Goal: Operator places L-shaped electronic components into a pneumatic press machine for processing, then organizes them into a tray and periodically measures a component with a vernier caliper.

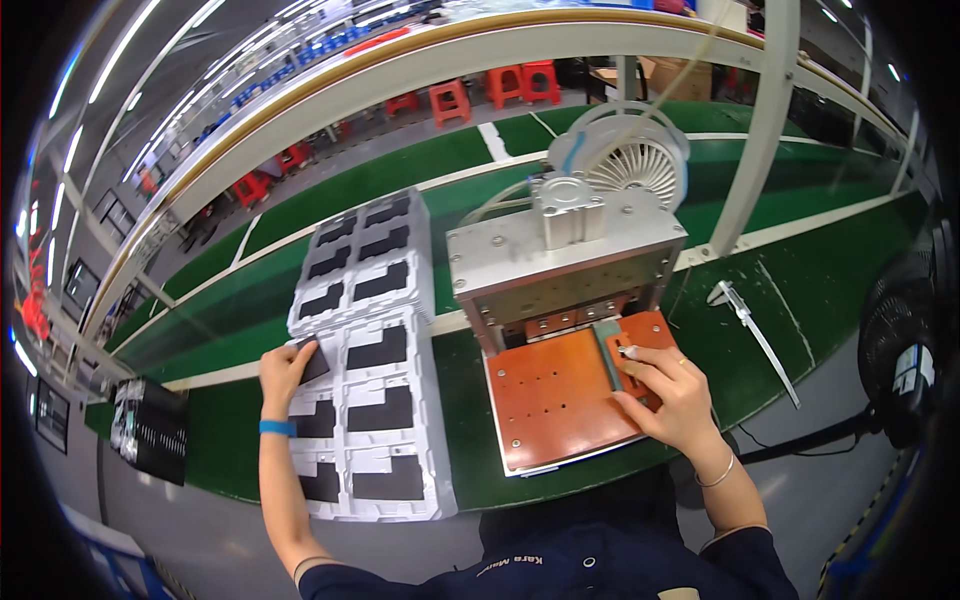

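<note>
My left hand (284, 378) pinches a flat black piece (316, 364) at the far left pocket of the near white plastic tray (431, 440). Several black L-shaped pieces (378, 409) lie in that tray's pockets. On the right, my right hand (672, 393) has thumb and fingers closed over a narrow grey-green fixture block (606, 345). Something small and shiny shows at its fingertips, too small to name. The block sits on the orange base plate (550, 400) of a metal press (560, 265).
Behind the near tray stands a stack of similar white trays (424, 250). A caliper (757, 335) lies right of the press. Behind the press is a round fan (645, 170); a black fan (900, 350) stands at the right. A black crate (150, 430) is at the left.
</note>
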The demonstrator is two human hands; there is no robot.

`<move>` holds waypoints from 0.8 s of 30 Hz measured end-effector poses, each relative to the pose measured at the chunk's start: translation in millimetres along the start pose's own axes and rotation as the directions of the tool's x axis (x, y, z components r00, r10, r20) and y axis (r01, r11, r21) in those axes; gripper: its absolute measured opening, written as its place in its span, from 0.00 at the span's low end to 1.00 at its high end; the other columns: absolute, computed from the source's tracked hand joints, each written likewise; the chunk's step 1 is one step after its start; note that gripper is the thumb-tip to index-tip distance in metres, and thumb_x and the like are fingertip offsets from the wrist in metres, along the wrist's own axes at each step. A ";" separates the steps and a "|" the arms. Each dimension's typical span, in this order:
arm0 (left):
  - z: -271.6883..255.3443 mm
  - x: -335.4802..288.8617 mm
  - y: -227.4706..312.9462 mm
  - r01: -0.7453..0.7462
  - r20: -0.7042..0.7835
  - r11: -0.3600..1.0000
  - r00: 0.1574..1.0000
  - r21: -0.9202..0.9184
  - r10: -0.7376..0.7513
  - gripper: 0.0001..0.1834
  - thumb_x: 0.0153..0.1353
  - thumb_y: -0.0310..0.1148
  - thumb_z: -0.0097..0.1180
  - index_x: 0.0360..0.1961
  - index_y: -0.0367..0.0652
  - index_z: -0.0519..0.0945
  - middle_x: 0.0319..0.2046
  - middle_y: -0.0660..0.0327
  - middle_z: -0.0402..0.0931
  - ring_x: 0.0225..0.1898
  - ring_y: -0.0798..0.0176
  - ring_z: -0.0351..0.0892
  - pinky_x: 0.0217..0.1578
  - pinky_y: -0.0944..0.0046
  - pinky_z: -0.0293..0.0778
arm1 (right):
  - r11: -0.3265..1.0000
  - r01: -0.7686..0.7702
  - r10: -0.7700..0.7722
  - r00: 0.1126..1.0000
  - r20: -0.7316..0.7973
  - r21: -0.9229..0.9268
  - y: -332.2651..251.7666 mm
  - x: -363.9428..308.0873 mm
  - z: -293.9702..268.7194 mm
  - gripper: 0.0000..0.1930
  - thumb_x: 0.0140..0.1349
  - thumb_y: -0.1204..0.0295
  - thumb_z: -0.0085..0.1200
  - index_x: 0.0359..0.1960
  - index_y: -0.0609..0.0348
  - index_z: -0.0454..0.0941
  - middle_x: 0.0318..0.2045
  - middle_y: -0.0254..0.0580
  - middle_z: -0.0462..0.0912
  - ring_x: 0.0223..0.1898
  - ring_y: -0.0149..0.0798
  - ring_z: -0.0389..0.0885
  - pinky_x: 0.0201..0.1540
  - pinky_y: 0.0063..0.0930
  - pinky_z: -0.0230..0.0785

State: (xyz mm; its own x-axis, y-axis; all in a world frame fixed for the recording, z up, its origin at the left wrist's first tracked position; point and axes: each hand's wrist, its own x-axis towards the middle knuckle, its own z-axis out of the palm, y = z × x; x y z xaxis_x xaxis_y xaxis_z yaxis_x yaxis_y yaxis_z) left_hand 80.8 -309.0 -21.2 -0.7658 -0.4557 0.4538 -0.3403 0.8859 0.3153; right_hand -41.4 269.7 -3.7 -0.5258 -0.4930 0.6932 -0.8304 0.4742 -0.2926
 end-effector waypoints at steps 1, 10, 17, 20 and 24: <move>-15.4 -3.3 28.2 0.007 -0.001 0.998 1.000 -0.066 -0.007 0.31 0.58 0.46 0.68 0.12 0.33 0.68 0.09 0.60 0.54 0.15 0.70 0.51 0.18 0.57 0.47 | 1.000 0.005 -0.005 1.000 0.005 0.003 1.7 -0.6 -1.2 0.17 0.51 0.66 0.71 0.40 0.61 0.85 0.44 0.43 0.84 0.34 0.44 0.81 0.38 0.32 0.76; -31.4 -89.5 274.4 -0.415 0.224 0.738 0.772 -0.531 0.595 0.26 0.56 0.46 0.70 0.12 0.41 0.72 0.12 0.57 0.68 0.15 0.51 0.70 0.17 0.57 0.64 | 1.000 -0.015 0.015 1.000 0.007 0.003 -1.2 -7.5 1.6 0.17 0.51 0.68 0.71 0.41 0.61 0.85 0.42 0.45 0.84 0.36 0.47 0.82 0.40 0.35 0.76; 31.1 -94.0 329.8 -0.515 0.102 0.742 0.789 -0.429 0.606 0.20 0.55 0.42 0.71 0.17 0.43 0.77 0.18 0.61 0.74 0.26 0.55 0.77 0.25 0.56 0.70 | 0.981 -0.124 0.122 0.992 0.024 0.150 0.7 1.3 -7.4 0.12 0.52 0.75 0.68 0.40 0.61 0.86 0.41 0.44 0.86 0.39 0.44 0.80 0.44 0.33 0.72; 15.2 -97.7 324.9 -0.560 0.129 0.695 0.729 -0.451 0.672 0.16 0.51 0.40 0.74 0.34 0.42 0.82 0.39 0.56 0.79 0.42 0.51 0.79 0.39 0.55 0.75 | 0.983 -0.084 0.064 0.990 0.129 0.162 0.8 5.2 -10.0 0.10 0.53 0.73 0.68 0.38 0.57 0.86 0.38 0.41 0.84 0.38 0.44 0.79 0.43 0.34 0.72; 16.8 -120.4 306.5 -0.561 0.145 0.581 0.635 -0.590 0.759 0.25 0.52 0.35 0.72 0.51 0.41 0.82 0.56 0.51 0.76 0.54 0.48 0.77 0.51 0.52 0.73 | 0.980 -0.025 -0.027 0.966 0.256 0.196 -5.8 21.6 3.6 0.08 0.57 0.71 0.66 0.38 0.55 0.85 0.39 0.38 0.82 0.41 0.44 0.77 0.44 0.36 0.73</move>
State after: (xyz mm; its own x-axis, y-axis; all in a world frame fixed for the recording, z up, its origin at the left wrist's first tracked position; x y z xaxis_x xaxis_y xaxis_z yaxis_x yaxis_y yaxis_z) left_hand 59.5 18.9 6.9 -0.8234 0.3957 0.4067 0.5532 0.7192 0.4204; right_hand -48.6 253.7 10.5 -0.5332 -0.6756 0.5091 -0.8370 0.3340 -0.4335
